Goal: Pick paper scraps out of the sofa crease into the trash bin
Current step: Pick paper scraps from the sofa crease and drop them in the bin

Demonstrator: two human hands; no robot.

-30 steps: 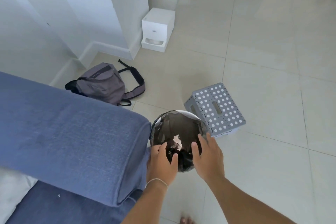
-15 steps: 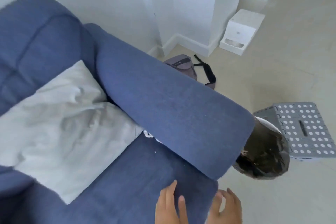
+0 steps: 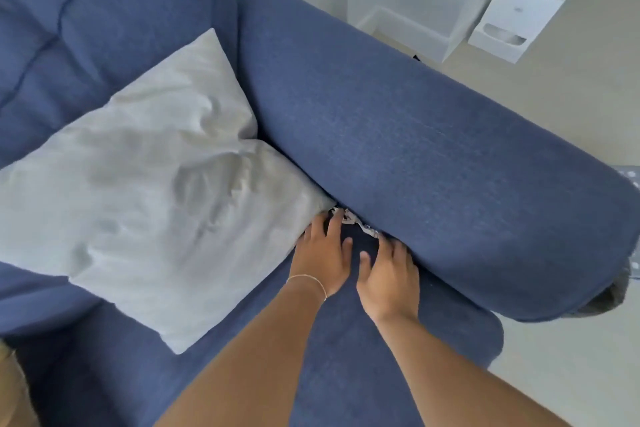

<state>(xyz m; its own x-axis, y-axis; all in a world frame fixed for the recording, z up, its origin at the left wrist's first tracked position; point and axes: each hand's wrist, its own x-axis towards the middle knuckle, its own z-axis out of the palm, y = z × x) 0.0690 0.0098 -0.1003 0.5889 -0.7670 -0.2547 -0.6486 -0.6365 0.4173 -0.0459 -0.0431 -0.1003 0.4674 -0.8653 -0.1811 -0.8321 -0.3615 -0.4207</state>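
Note:
White paper scraps [image 3: 358, 224] lie in the crease between the blue sofa's seat [image 3: 346, 374] and its armrest [image 3: 433, 156]. My left hand [image 3: 323, 256], with a thin bracelet at the wrist, rests on the seat with fingers spread, its fingertips at the scraps beside the pillow corner. My right hand [image 3: 389, 274] lies flat on the seat against the armrest, fingers apart and reaching into the crease just right of the scraps. Neither hand holds anything. Only a dark sliver of the trash bin [image 3: 611, 295] shows past the armrest's end at the right edge.
A large white pillow [image 3: 149, 180] covers the seat to the left and touches the crease. Beyond the armrest are the tiled floor, a white box-shaped appliance [image 3: 519, 7] by the wall, and a corner of a grey dotted stool [image 3: 632, 177].
The view has swung from the trash bin to the sofa. Both hands left the bin's rim, crossed the seat and now rest at the crease by the scraps.

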